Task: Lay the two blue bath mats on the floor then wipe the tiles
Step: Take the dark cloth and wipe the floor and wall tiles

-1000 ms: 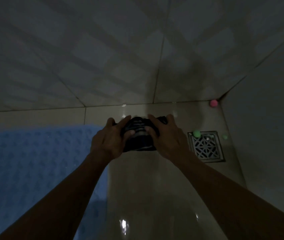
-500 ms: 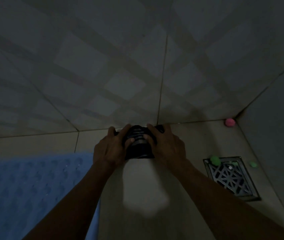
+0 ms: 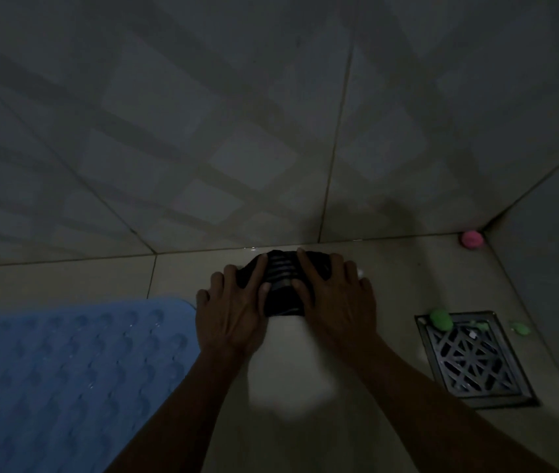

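Note:
A dark striped cloth [image 3: 281, 285] lies on the beige floor tiles [image 3: 397, 278], right at the foot of the wall. My left hand [image 3: 232, 310] presses on its left side with fingers spread flat. My right hand [image 3: 334, 302] presses on its right side the same way. Both thumbs lie on the cloth's middle. A blue bath mat [image 3: 66, 377] with a bumpy pattern lies flat on the floor at the left, its corner next to my left hand. Only one mat is in view.
A square metal floor drain [image 3: 472, 356] sits at the right, with a green blob [image 3: 441, 319] on its corner and another green blob [image 3: 520, 327] beside it. A pink ball [image 3: 471, 239] rests in the room corner. Tiled walls [image 3: 237, 131] rise just beyond the cloth and at the right.
Both hands have pushed the cloth forward across the tile until it reaches the base of the wall. The fingers have flattened out over it.

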Motion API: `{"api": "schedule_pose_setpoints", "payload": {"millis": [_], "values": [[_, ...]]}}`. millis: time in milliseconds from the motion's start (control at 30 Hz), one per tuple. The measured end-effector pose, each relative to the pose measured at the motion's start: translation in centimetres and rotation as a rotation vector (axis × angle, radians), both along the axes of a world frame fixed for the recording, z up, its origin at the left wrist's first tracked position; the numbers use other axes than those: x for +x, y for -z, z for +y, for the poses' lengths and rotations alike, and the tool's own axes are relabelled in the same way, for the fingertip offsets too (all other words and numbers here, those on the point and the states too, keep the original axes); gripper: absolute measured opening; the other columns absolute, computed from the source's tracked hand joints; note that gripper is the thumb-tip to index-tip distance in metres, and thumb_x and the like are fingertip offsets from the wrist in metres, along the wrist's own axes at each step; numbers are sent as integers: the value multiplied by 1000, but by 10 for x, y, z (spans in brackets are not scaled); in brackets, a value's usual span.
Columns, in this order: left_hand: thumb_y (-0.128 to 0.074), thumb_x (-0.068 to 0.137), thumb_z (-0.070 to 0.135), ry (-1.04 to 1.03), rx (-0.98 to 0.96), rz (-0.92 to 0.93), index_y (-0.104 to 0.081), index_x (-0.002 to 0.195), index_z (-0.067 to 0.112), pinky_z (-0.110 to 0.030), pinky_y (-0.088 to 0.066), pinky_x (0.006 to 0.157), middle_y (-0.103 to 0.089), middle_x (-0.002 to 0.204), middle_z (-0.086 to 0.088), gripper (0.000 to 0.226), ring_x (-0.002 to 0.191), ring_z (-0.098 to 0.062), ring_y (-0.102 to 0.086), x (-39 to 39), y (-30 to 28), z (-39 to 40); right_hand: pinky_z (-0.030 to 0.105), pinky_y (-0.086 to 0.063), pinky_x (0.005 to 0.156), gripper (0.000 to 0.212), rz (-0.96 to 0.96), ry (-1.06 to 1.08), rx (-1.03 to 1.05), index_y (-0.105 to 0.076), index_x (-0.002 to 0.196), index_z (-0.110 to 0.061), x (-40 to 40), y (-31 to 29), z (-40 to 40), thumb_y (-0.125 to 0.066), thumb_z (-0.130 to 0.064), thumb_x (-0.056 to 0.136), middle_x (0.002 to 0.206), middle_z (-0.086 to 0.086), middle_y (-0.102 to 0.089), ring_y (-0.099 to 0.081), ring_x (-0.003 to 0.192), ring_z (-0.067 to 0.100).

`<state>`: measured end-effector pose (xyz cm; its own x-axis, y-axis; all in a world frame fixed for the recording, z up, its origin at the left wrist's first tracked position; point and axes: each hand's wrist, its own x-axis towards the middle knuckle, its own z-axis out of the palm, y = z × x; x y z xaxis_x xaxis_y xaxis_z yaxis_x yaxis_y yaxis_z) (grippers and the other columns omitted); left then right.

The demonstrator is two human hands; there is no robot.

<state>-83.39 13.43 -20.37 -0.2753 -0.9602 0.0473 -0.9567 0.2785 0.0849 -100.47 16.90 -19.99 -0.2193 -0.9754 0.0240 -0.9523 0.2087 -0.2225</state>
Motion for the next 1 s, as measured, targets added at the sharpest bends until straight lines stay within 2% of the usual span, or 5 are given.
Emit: {"api": "schedule_pose_setpoints", "payload": {"millis": [200, 533, 700, 833, 1000], "values": [[-18, 103, 52, 25, 14, -5, -22, 155, 38, -39, -45, 76, -50, 115, -12, 54, 96, -30, -51, 8, -4, -19, 41, -45, 85, 59, -63, -13, 101, -22, 156, -40, 0, -2, -12, -27, -61, 101, 143, 9, -35, -44, 123, 33], [-22, 102, 54, 15, 38, -43, -18, 157, 38, -39, -43, 74, -49, 119, -12, 57, 98, -30, -52, 9, -7, -11, 37, -40, 70, 66, -20, -17, 132, -16, 159, -38, 2, -1, -4, -25, -66, 100, 148, 11, -36, -50, 117, 35], [-21, 101, 55, 16, 39, -38, -19, 158, 36, -37, -43, 70, -50, 120, -12, 60, 96, -29, -54, 14, -9, 3, 36, -39, 69, 67, -8, -40, 152, -12, 159, -38, 4, -4, 6, -23, -67, 100, 149, 10, -34, -52, 116, 34], [-22, 102, 54, 27, 46, -27, -21, 157, 34, -36, -43, 67, -51, 120, -13, 59, 96, -29, -55, 19, -5, 14, 41, -46, 78, 68, -32, -56, 184, -8, 160, -37, 7, -5, 17, -22, -66, 100, 153, 11, -29, -51, 117, 35], [-29, 102, 53, 17, 41, -24, -27, 155, 33, -38, -46, 64, -53, 117, -14, 57, 94, -31, -56, 26, -5, 33, 36, -36, 65, 66, 8, -50, 116, -23, 159, -33, 15, -1, 33, -31, -65, 101, 145, 14, -43, -60, 102, 38]]}}
